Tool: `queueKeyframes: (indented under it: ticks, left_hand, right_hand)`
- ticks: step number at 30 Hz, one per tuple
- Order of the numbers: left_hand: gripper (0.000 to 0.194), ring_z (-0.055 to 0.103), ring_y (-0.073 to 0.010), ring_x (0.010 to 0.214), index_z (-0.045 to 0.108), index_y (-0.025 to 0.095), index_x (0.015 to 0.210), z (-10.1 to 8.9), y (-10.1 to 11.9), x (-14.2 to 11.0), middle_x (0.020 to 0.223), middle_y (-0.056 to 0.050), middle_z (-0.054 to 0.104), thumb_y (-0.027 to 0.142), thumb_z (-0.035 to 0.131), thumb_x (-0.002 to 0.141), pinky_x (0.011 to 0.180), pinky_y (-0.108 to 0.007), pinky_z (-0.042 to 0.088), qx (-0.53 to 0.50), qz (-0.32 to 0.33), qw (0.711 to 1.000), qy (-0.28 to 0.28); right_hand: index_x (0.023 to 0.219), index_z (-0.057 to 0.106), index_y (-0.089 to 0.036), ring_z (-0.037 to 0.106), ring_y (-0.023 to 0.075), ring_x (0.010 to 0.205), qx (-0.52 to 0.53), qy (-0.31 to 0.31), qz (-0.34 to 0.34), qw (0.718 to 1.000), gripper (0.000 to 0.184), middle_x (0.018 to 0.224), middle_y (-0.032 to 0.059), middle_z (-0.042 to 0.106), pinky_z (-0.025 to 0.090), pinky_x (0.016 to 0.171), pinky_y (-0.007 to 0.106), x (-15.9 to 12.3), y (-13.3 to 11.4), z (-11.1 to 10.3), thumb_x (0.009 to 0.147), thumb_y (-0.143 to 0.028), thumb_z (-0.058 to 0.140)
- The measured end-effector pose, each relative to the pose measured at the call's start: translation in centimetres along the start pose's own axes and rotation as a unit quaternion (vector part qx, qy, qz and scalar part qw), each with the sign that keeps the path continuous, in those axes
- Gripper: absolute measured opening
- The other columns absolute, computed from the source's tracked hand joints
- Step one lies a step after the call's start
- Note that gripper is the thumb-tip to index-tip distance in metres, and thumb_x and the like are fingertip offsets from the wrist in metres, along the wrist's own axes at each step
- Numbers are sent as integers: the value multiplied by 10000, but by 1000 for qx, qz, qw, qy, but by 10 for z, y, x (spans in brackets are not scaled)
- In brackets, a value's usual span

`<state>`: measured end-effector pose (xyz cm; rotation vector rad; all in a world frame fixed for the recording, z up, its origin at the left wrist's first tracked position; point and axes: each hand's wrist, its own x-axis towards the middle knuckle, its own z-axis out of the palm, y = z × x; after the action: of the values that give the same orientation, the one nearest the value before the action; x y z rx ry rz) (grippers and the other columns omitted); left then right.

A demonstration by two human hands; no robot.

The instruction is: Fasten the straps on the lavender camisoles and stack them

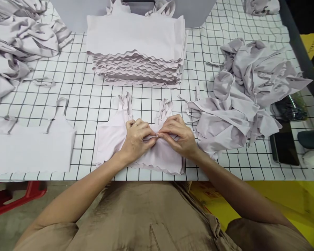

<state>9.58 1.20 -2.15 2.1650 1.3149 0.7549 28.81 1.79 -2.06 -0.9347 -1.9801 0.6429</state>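
A pale pinkish camisole top (112, 137) lies in front of me near the table edge, its two straps pointing away. My left hand (140, 137) and my right hand (179, 136) meet at the middle of its upper edge. Thumb and forefinger of each hand are pinched on the fabric there, drawing it up into small folds. Between the fingertips shows a tiny pale bit, too small to make out. A ring sits on a finger of my left hand.
A neat stack of similar tops (136, 38) lies beyond, against a grey bin (199, 14). Another top (31, 146) lies flat at left. Crumpled garments (225, 115) are heaped at right, more garments (23, 38) at far left. A dark phone (285, 144) lies near the right edge.
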Motion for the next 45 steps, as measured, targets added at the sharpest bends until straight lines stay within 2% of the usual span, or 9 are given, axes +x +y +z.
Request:
queueKeyframes:
  ticks: [14,29,34,41,45]
  left_hand:
    - [135,542,-191,809,672,225,720,0,1,1,702,25,632,177,681,846,885,-412,300,-1,-11,1000,-21]
    - [134,557,-181,806,669,221,718,1,0,0,695,34,638,165,669,840,897,-411,298,-15,-2,1000,-5]
    - [118,556,-186,819,687,227,739,0,-1,0,711,32,646,179,675,846,897,-411,295,-10,-5,1000,-20]
    - [135,555,-182,813,682,234,716,0,-2,1,704,41,648,172,700,835,906,-415,282,-17,3,1000,-20]
    - [145,552,-181,806,676,229,704,-1,-1,1,692,39,639,182,692,840,900,-413,289,-19,-4,1000,-19]
  right_hand:
    - [835,700,-225,597,205,782,-10,-15,-1,1000,87,751,28,709,459,847,462,-1,1,0,915,-224,667]
    - [839,702,-236,607,202,779,-24,-13,-15,1000,122,751,20,706,464,860,474,-1,0,0,929,-197,629]
    - [825,716,-242,590,226,825,-52,-23,-10,998,131,749,30,699,468,843,478,-2,0,-1,910,-190,632]
    - [840,688,-228,571,244,891,-101,-16,-60,993,139,752,36,676,431,902,501,-3,-1,-1,906,-141,603]
    - [842,690,-233,574,233,846,-75,-6,-37,997,121,733,32,666,449,861,481,-4,-4,1,902,-153,620]
